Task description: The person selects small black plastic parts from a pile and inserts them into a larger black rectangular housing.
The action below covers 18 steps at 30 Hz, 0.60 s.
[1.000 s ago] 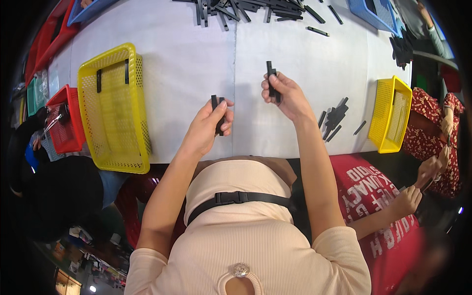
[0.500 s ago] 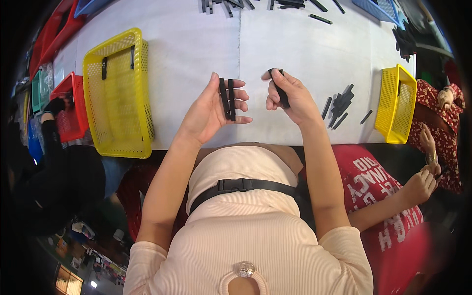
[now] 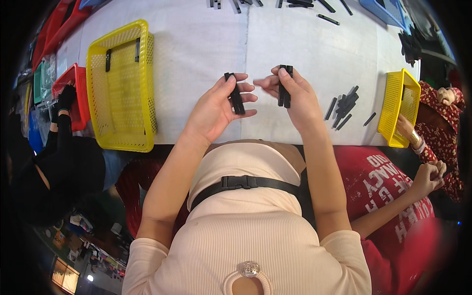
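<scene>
Over the white table, my left hand (image 3: 215, 105) has its thumb pressed on a few slim black bars (image 3: 236, 94) lying side by side across its fingers. My right hand (image 3: 301, 101) grips more black bars (image 3: 284, 86) upright between thumb and fingers, with its index finger stretched toward the left hand. The two hands are apart. Beyond the right hand lies a loose pile of similar black bars (image 3: 346, 105). What the bars are exactly cannot be made out.
A large yellow basket (image 3: 151, 98) holding a few black bars stands at left; a smaller yellow basket (image 3: 393, 98) is at right, with a co-worker's hand (image 3: 405, 127) at it. A gloved co-worker's hand (image 3: 66, 97) reaches into a red basket (image 3: 81, 110). More bars (image 3: 300, 4) lie at the far edge.
My left thumb has come down onto the bars, which now lie closer together. My right hand has turned its bars more upright. A co-worker's hand has reached the right yellow basket.
</scene>
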Available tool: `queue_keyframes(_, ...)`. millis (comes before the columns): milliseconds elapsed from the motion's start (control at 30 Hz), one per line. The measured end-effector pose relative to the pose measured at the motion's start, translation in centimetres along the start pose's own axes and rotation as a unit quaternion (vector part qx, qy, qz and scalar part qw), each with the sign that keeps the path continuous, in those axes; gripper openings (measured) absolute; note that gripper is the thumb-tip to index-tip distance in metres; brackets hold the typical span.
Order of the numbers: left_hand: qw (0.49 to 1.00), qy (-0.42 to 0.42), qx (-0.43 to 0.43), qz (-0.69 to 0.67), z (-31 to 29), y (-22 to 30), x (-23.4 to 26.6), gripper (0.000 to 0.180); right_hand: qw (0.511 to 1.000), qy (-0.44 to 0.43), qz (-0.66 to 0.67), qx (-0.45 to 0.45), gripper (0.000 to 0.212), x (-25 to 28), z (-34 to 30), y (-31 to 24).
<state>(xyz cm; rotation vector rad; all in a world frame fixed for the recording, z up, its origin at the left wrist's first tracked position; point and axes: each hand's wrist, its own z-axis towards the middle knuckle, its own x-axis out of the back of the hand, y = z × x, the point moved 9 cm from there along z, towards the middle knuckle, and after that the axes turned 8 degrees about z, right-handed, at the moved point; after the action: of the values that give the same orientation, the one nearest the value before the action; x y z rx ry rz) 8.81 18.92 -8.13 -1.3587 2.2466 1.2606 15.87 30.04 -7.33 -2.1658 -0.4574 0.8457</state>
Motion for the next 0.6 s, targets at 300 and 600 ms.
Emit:
queue_keyframes(300,0.996,0.001,-0.017,0.092,0.5,0.1,-1.5,0.047,0.939,0.010,-0.311,0.147,0.037,-4.0,-0.6,0.6)
queue_keyframes(600,0.994,0.001,0.021,0.111,2.4,0.7,0.1,0.038,0.899,-0.054,-0.422,0.102,0.052,-4.1,3.0,-1.2)
